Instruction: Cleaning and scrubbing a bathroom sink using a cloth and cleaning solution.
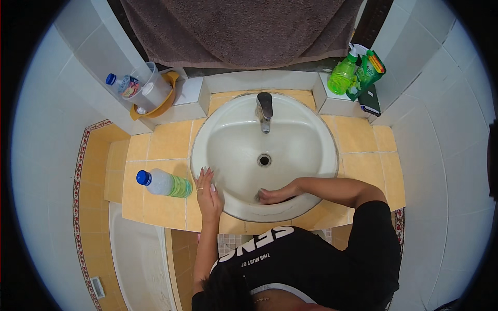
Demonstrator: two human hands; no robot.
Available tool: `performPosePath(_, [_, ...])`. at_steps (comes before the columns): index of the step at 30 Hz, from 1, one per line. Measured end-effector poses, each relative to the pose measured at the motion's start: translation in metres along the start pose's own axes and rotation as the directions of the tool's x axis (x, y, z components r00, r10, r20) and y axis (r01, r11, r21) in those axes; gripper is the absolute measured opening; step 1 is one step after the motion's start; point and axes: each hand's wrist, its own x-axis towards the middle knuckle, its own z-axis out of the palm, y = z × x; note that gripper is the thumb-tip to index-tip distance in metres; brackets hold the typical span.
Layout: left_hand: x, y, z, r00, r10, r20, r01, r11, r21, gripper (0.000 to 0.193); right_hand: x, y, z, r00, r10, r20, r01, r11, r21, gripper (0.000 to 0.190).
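Observation:
A white oval washbasin (233,144) is set in a yellow tiled counter. My left hand (209,194) rests on the basin's left rim with its fingers extended, holding nothing. Inside the front of the bowl, my right hand (274,195) is closed around a small greyish scrubber (258,195), mostly hidden by the fingers, against the basin wall. A single-lever metal faucet (265,110) stands at the back, above the round drain (264,159). Left of my left hand, a clear plastic bottle (165,184) with a blue cap holds green liquid.
On the left ledge, a yellow basket (165,105) holds plastic containers beside a blue-capped bottle (126,85). The right ledge holds a green spray bottle (342,76), a green refill pouch (367,74) and a dark box (369,101). A brown towel (249,31) hangs behind.

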Motion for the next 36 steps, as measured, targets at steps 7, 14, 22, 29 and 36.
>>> performPosePath(7, [0.0, 0.0, -0.002, 1.0, 0.004, 0.024, -0.004, 1.0, 0.006, 0.039, -0.069, 0.023, -0.039, 0.962, 0.166, -0.215, -0.242, 0.884, -0.4, 0.095])
performPosePath(14, [0.0, 0.0, -0.002, 1.0, 0.006, 0.014, -0.006, 1.0, -0.005, 0.04, 0.018, 0.004, -0.005, 0.832, 0.03, -0.553, -0.193, 0.952, -0.239, 0.099])
performPosePath(22, [-0.001, -0.001, -0.001, 1.0, 0.011, 0.009, -0.01, 1.0, -0.007, 0.039, -0.026, 0.035, -0.028, 0.99, 0.123, -0.074, -0.143, 0.849, -0.509, 0.079])
performPosePath(29, [-0.001, 0.0, -0.002, 0.999, -0.023, 0.028, 0.023, 1.0, 0.0, 0.038, 0.005, 0.06, -0.05, 0.726, -0.162, -0.668, -0.353, 0.746, -0.565, 0.085])
performPosePath(36, [0.0, 0.001, -0.002, 0.999, -0.04, 0.026, 0.04, 0.999, 0.01, 0.037, 0.001, 0.046, -0.04, 0.999, -0.005, -0.054, -0.024, 0.85, -0.527, 0.08])
